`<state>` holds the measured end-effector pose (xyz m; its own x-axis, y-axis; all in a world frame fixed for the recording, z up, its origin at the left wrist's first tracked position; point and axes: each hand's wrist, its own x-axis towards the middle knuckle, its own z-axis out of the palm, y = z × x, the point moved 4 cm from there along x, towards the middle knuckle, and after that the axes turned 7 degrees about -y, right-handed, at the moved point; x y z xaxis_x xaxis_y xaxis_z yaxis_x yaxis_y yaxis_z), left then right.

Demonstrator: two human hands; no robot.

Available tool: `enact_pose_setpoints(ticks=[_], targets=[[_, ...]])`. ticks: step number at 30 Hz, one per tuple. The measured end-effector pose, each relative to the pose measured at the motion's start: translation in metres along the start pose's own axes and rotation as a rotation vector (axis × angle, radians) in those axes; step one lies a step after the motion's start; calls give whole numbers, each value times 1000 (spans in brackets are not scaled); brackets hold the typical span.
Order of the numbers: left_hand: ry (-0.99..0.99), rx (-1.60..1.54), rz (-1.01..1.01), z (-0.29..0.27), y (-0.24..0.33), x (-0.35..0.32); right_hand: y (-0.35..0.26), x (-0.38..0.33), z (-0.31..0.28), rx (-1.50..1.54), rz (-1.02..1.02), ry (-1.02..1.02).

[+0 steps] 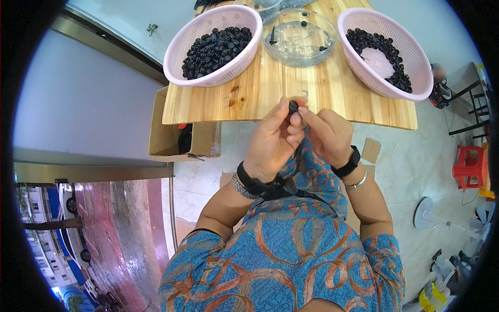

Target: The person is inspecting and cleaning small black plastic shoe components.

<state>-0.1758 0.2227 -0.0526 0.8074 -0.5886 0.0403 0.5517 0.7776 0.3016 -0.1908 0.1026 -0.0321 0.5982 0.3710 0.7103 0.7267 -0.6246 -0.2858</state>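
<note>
Close to the table's front edge, my two hands meet around one small black round cap (pixel 293 106). My left hand (pixel 274 136) pinches it between thumb and fingers. From the other side, the fingers of my right hand (pixel 328 134) are closed against the cap; whether they hold a further small part is hidden. Beyond my hands, to the left, a pink plastic basket (pixel 171 60) holds a large heap of black caps (pixel 215 52). Another pink basket (pixel 423 86) at the right has fewer black pieces (pixel 397 65) round its inside.
Between the baskets stands a clear round tray (pixel 299 58) with a few black bits. The wooden table (pixel 239 101) ends just past my hands. Below its left side is an open cardboard box (pixel 208 140). A red stool (pixel 468 166) and a fan (pixel 423 212) stand at the right.
</note>
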Motion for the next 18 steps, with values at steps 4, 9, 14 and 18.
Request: enact_pose_setpoints(ticks=[4,9,14,18], targets=[[101,496,173,4,13,-7,4,1,4,441,190,-15],[54,583,213,6,12,-10,-3,2,-3,506,260,22],[154,645,288,2,13,-14,-8,0,-6,508,411,-47],[186,630,218,2,15,-15,-11,-1,-10,322,312,-46]])
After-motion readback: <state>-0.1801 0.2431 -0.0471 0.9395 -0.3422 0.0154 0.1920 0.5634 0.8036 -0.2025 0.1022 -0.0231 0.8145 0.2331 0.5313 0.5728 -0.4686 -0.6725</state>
